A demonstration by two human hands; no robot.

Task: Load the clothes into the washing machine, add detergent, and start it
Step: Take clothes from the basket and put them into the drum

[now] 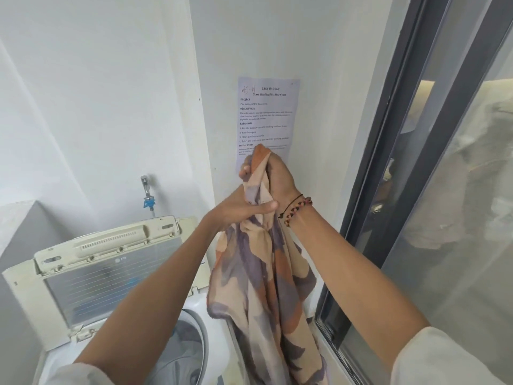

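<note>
A: Status?
B: My right hand (273, 173) grips the patterned cloth (266, 273) at its top; my left hand (247, 211) clasps it lower, beside the open washing machine (194, 337).
A: Shift it over the drum, then release both grips together.

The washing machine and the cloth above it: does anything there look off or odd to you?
Nothing looks damaged or spilled. The washing machine has its lid raised, and its plastic looks yellowed. Both hands, left hand and right hand, grip the patterned cloth, which hangs bunched to the right of the drum, not yet inside.
</note>
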